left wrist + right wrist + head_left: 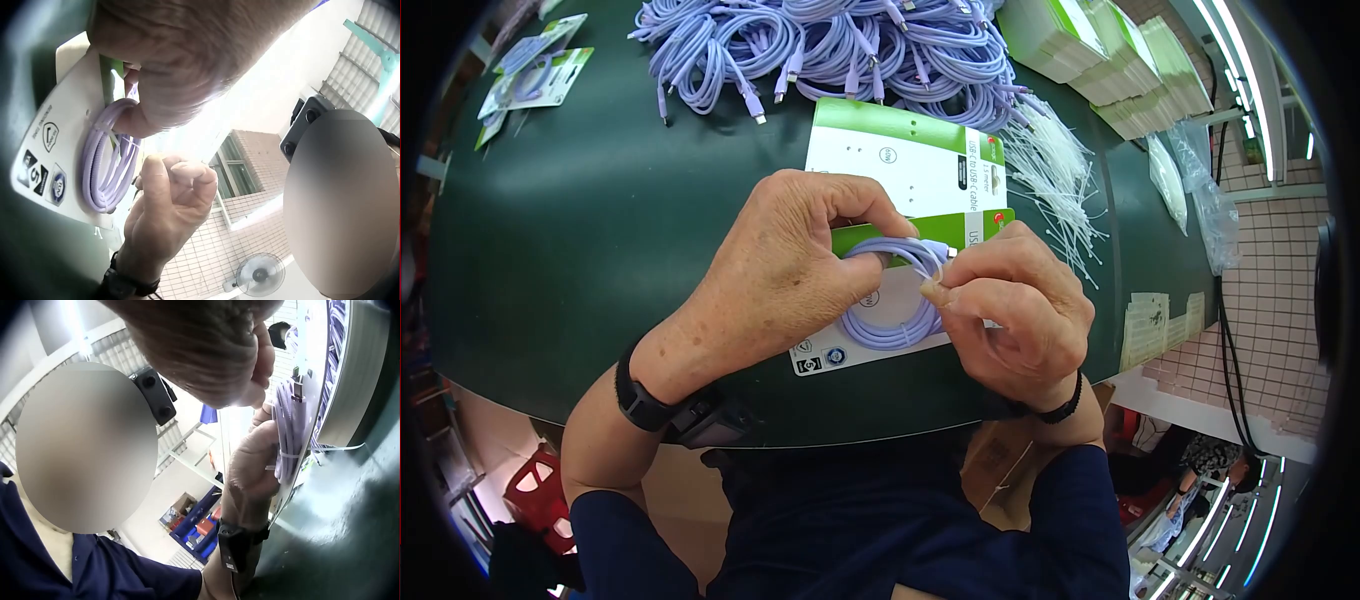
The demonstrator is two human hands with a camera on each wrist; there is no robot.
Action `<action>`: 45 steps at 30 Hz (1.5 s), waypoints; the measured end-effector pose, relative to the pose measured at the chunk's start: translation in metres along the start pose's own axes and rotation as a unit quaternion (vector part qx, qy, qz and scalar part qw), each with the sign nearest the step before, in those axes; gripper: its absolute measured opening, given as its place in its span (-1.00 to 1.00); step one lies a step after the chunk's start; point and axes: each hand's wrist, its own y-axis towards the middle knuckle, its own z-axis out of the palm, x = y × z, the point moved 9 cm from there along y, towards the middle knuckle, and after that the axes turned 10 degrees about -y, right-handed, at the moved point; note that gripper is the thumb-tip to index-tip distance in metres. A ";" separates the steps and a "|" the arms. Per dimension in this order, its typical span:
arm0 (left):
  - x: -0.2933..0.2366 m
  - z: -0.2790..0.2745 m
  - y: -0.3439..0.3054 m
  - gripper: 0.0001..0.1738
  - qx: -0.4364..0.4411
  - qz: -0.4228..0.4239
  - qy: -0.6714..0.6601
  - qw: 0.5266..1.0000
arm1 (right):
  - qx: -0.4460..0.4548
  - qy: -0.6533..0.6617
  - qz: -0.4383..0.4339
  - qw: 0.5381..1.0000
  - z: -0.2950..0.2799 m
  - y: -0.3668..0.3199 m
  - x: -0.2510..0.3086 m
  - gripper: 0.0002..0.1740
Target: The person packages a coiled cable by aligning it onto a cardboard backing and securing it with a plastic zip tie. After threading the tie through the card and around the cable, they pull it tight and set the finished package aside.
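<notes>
A coiled lilac cable (887, 335) lies on a white and green printed card (812, 362). My left hand (785, 255) pinches the top of the coil between thumb and fingers. At the coil's upper right my right hand (1020, 305) pinches a thin white tie (941, 262) that loops round the cable, near its metal plug (951, 253). In the left wrist view the cable coil (100, 169) stands against the card (69, 134). The right wrist view shows the coil (289, 434) with a white tie across it, held by the left hand (253, 459).
Behind the card lies another card (870, 130). A pile of lilac cables (830, 50) is at the back, loose white ties (1055, 160) to its right, and stacked cards (1100, 50) at the back right. Packed cards (540, 80) lie at the far left.
</notes>
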 end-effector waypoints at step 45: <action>0.007 0.010 -0.004 -0.77 0.005 -0.044 0.016 0.999 | 0.092 -0.131 -0.079 0.984 0.022 0.003 0.016 -0.76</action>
